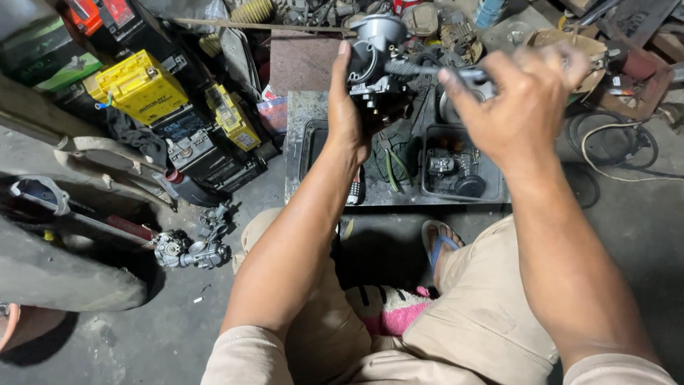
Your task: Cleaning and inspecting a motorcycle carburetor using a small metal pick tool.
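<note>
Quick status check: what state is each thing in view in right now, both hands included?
Left hand: closed around the carburetor, holding it up.
Carburetor: lifted off the tray, upright, gripped from the left side.
Right hand: closed on a tool, blurred.
Tool: tip at the carburetor; contact unclear.
Black tray: on the floor, holding small parts.
Second carburetor: lying on the floor, untouched.
Yellow battery: tilted in the pile at left.

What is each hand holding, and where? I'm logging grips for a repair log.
Left hand grips the carburetor by its side. Right hand holds a tool by its handle.
</note>
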